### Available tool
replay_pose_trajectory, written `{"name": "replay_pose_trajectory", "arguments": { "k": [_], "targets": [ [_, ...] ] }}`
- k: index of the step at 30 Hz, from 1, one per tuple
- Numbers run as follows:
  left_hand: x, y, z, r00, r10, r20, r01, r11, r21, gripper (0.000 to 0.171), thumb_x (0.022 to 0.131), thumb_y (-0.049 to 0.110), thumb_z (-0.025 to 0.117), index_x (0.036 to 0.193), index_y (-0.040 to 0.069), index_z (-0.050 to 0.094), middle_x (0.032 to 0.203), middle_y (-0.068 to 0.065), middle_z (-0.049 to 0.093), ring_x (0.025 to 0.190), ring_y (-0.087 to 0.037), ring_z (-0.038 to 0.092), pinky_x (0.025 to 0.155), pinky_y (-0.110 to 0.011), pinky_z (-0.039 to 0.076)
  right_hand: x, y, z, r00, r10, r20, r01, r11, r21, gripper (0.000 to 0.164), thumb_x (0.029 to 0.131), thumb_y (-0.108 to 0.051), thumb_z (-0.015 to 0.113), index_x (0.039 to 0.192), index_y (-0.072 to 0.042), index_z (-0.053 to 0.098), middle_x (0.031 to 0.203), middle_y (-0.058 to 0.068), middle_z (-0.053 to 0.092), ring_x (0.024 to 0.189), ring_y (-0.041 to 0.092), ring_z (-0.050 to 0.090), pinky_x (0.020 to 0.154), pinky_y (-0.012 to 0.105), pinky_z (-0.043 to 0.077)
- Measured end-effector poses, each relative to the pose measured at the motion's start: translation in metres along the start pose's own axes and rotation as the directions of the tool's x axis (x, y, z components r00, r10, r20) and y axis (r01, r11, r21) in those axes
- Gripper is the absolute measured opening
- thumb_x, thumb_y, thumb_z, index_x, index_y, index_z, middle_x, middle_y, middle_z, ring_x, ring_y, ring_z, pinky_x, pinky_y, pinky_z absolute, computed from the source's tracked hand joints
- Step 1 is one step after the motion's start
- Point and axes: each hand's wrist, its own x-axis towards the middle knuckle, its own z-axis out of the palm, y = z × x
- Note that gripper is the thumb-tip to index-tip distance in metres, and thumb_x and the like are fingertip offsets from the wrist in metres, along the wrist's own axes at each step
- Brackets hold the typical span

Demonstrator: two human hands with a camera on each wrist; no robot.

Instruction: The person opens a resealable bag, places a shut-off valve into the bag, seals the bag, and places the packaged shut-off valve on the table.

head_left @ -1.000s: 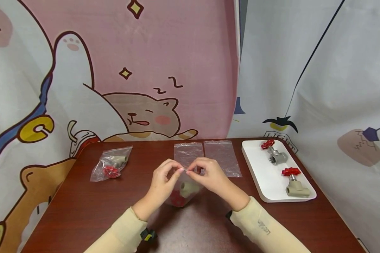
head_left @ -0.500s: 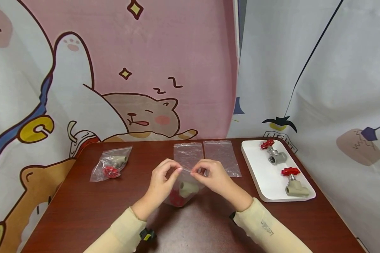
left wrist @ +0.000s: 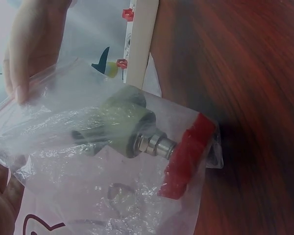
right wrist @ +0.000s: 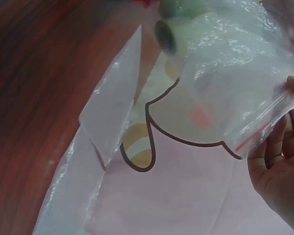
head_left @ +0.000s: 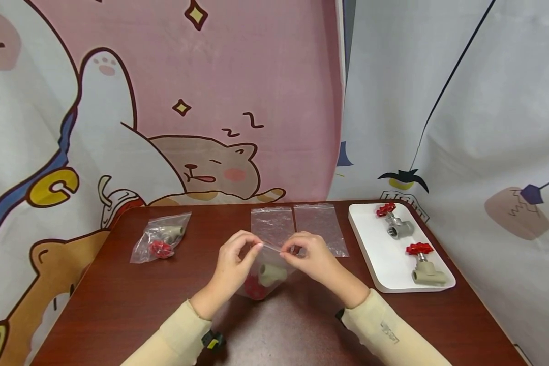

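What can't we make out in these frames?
- Whether the seal of the held bag is fully closed: head view, too small; the left hand and right hand cover parts.
- Bagged handwheel: right wrist view, cut off by top edge.
- Valves in the tray: left wrist view, mostly hidden by its wall.
- Lettering on the right sleeve: head view, too small and blurred.

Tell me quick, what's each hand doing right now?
Left hand: pinches the top edge of the clear bag with a valve inside.
Right hand: pinches the same edge.
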Motion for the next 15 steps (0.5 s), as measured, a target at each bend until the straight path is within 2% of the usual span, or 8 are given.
{"name": "replay_pose_trajectory", "arguments": {
  "k": [4, 8, 12, 15],
  "targets": [
    [0.001, 0.003, -0.001, 1.000, -0.016, -0.007, 0.016, 1.000, 0.007, 0.003, 0.084, 0.003, 0.069, 0.086, 0.003, 0.066, 0.082, -0.004, 0.062, 0.077, -0.015, 0.056, 0.060, -0.020, 0.044, -0.004, 0.004, -0.001, 1.000, -0.009, -0.006, 0.009, 1.000, -0.006, 0.007, 0.076, -0.010, 0.077, 0.078, -0.012, 0.072, 0.075, -0.005, 0.065, 0.068, 0.007, 0.056, 0.057, 0.023, 0.049],
    [0.004, 0.017, -0.003, 1.000, -0.014, -0.019, 0.014, 1.000, 0.011, 0.007, 0.081, -0.005, 0.068, 0.084, 0.000, 0.065, 0.081, -0.009, 0.062, 0.076, -0.019, 0.057, 0.062, -0.019, 0.044, -0.007, 0.008, -0.003, 1.000, 0.016, 0.006, -0.016, 1.000, 0.004, 0.006, 0.077, -0.010, 0.077, 0.079, -0.011, 0.071, 0.076, -0.006, 0.065, 0.068, 0.006, 0.056, 0.059, 0.021, 0.049],
    [0.007, 0.030, -0.007, 1.000, -0.015, -0.017, 0.015, 1.000, 0.005, 0.006, 0.081, -0.005, 0.068, 0.083, -0.002, 0.064, 0.080, -0.010, 0.062, 0.075, -0.021, 0.056, 0.061, -0.021, 0.045, -0.010, 0.008, -0.005, 0.999, 0.043, 0.011, -0.043, 0.999, 0.010, 0.005, 0.078, -0.010, 0.076, 0.079, -0.012, 0.071, 0.076, -0.008, 0.065, 0.068, 0.005, 0.056, 0.059, 0.020, 0.049],
    [0.008, 0.034, -0.008, 1.000, -0.019, -0.015, 0.019, 1.000, 0.000, 0.005, 0.082, -0.005, 0.067, 0.083, -0.002, 0.064, 0.080, -0.011, 0.062, 0.075, -0.021, 0.057, 0.062, -0.020, 0.045, -0.010, 0.007, -0.005, 0.999, 0.052, 0.015, -0.052, 0.999, 0.005, 0.005, 0.080, -0.012, 0.075, 0.079, -0.013, 0.071, 0.076, -0.009, 0.064, 0.068, 0.005, 0.056, 0.058, 0.020, 0.049]
  ]
}}
